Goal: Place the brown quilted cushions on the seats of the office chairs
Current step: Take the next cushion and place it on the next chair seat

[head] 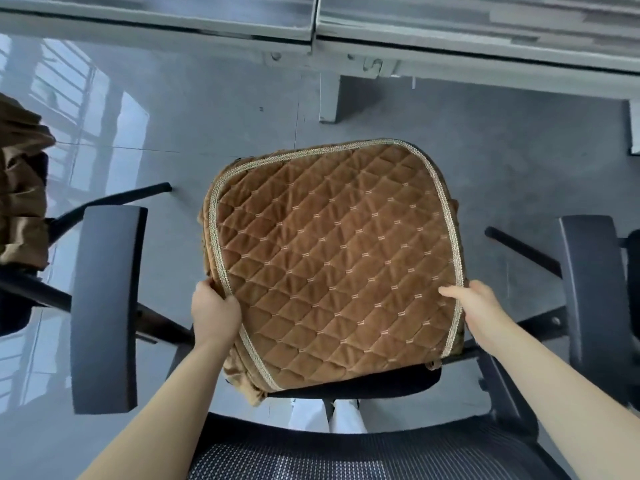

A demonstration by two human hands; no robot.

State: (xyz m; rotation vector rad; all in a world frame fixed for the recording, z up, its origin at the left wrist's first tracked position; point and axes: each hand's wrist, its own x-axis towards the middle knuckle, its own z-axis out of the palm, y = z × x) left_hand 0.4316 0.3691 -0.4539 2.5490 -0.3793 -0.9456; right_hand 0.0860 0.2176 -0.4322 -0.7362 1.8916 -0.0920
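A brown quilted cushion [332,258] with a beige braided border lies over the black seat [381,382] of an office chair, seen from behind and above. It sits slightly askew and covers nearly all of the seat; only a dark strip shows at the near edge. My left hand [214,310] grips the cushion's left edge. My right hand [474,306] holds its right edge, with the fingers lying on top. More brown cushion fabric [20,188] is piled on another chair at the far left.
The chair's black armrests [107,306] [595,299] flank the cushion. Its mesh backrest [363,459] is right below me. Black base legs spread over the glossy grey floor. White desk edges [450,39] and a desk leg [329,98] lie ahead.
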